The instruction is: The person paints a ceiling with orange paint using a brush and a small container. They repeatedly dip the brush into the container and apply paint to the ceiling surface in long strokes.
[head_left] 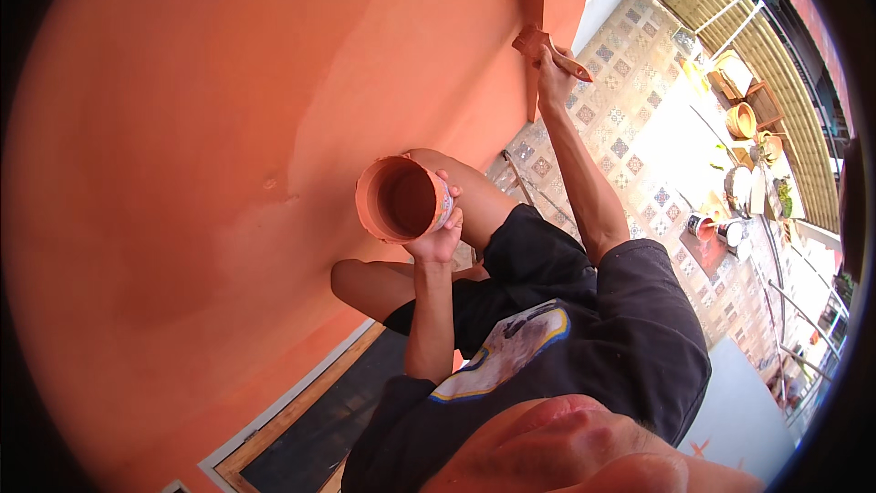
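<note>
Leftmost, the orange wall carries uneven tone, darker toward its left side and lighter toward the right, so an even coat calls for long overlapping strokes. The left hand is clasped around the outside of an orange-stained bucket, held clear in front of the wall, mouth toward the viewer; its fill level cannot be told. In my judgement it is best kept near level and close to the work. The right hand is closed on the handle of a brush, bristles at the wall's right edge; firm contact cannot be confirmed. A lightly loaded tip and slow, steady strokes should suit this edge and limit drips onto the tiled floor beyond.
</note>
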Available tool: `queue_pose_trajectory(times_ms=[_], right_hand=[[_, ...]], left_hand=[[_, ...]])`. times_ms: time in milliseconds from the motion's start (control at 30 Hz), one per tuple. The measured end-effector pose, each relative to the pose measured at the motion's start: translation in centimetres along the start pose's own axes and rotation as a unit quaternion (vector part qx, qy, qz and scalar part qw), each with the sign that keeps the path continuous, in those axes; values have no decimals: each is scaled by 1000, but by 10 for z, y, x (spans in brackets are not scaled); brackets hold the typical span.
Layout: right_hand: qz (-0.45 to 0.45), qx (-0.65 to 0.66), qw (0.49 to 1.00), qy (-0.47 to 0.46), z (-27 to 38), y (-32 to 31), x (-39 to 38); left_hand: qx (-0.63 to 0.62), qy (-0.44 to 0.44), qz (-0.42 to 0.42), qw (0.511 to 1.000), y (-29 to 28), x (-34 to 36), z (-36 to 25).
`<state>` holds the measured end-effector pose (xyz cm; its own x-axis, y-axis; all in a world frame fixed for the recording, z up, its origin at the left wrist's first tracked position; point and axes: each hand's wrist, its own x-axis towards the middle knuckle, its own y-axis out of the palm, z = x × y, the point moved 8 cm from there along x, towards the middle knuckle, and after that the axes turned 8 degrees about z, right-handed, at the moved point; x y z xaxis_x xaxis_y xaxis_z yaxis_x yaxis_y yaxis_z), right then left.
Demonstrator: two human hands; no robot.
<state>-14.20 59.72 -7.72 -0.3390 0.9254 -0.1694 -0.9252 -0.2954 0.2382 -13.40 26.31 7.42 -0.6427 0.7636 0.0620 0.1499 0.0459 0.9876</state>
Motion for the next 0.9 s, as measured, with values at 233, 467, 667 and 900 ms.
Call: queue_pose_trajectory(times_ms=[233,467,667,900], right_hand=[[-46,76,995,-46,75,51,8],[132,409,898,-94,148,70,7],[21,408,909,85,-32,52,6],[-167,-55,957,232,-161,-21,9]], left_hand=[[1,-10,-16,1000,-3,-1,-3],[-5,-23,-39,999,-10,-4,-7],[-4,-23,-32,999,-7,-3,-8],[9,-42,-30,999,-11,-5,-14]])
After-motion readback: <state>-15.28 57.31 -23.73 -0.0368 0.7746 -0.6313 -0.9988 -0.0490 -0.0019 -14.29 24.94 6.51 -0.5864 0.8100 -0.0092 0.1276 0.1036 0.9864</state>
